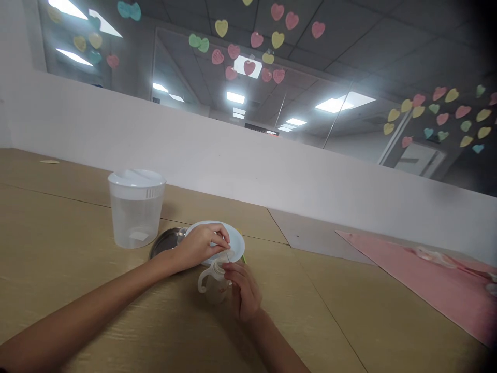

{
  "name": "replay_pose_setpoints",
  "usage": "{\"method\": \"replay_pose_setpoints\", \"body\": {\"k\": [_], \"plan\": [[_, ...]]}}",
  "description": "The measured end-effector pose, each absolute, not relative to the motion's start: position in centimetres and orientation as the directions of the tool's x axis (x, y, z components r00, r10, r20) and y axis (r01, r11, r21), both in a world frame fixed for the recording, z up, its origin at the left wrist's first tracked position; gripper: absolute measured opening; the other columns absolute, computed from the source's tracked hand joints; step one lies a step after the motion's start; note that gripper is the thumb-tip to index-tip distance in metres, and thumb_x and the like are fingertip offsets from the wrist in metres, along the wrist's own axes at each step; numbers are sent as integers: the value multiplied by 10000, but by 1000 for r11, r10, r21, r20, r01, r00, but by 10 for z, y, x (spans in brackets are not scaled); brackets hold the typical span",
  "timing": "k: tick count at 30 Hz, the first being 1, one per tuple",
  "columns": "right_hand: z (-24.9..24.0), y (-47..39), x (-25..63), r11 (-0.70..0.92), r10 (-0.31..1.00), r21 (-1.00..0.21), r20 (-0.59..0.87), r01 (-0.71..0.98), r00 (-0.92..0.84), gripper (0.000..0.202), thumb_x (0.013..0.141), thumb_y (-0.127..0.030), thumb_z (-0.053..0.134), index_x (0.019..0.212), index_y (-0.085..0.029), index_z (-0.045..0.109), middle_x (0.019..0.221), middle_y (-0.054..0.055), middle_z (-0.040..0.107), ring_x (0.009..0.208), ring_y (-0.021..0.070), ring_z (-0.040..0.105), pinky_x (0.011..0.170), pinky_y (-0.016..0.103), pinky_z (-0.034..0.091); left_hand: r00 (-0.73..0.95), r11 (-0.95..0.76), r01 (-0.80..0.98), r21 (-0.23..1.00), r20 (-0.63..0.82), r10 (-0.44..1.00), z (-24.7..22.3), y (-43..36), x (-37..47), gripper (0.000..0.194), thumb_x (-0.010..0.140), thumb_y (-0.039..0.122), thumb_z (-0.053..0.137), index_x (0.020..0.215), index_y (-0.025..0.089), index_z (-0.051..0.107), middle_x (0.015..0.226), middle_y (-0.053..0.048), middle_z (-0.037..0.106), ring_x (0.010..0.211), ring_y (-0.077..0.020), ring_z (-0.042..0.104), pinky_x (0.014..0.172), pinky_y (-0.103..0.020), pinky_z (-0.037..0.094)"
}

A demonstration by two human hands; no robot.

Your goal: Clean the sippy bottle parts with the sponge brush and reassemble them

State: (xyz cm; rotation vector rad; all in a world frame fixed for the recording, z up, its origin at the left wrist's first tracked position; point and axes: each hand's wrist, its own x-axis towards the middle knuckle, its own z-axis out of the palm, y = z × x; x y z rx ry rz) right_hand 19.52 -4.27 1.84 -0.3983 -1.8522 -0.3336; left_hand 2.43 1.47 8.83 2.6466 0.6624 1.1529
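Left hand pinching clear piece above handled bottle; right hand curled at bottle's rim, exact hold unclear

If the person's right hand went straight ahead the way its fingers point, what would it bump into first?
Probably the neck of the small handled bottle, right by the fingertips of the right hand. Depth is unclear, so they may already be touching.
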Motion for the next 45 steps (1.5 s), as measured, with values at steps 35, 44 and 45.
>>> {"method": "replay_pose_setpoints", "body": {"k": [35, 44, 45], "plan": [[48, -59, 196, 783, 78, 81, 971, 617, -227, 362, 861, -51, 511, 1166, -219, 607, 834, 65, 659, 747, 159, 623, 612, 284, 539, 630, -874, 431, 225, 618, 470, 74, 58, 9, 160, 857, 216, 568, 890, 238, 723, 938, -12, 687, 834, -127, 628, 743, -214, 439], [67, -78, 196, 720, -77, 263, 950, 643, -303, 311, 801, -32, 596, 1057, -198, 654, 807, 67, 675, 715, 156, 635, 573, 286, 532, 580, -869, 404, 286, 655, 485, 70, 62, 10, 181, 873, 251, 543, 906, 233, 720, 965, -22, 692, 842, -129, 636, 770, -225, 456], [68, -80, 196, 719, -77, 262, 951, 644, -301, 286, 800, -31, 596, 1024, -196, 663, 806, 67, 674, 706, 153, 631, 563, 285, 527, 573, -866, 404, 294, 657, 490, 70, 62, 9, 178, 870, 249, 547, 909, 233, 720, 967, -24, 693, 845, -131, 637, 775, -227, 458]]}}
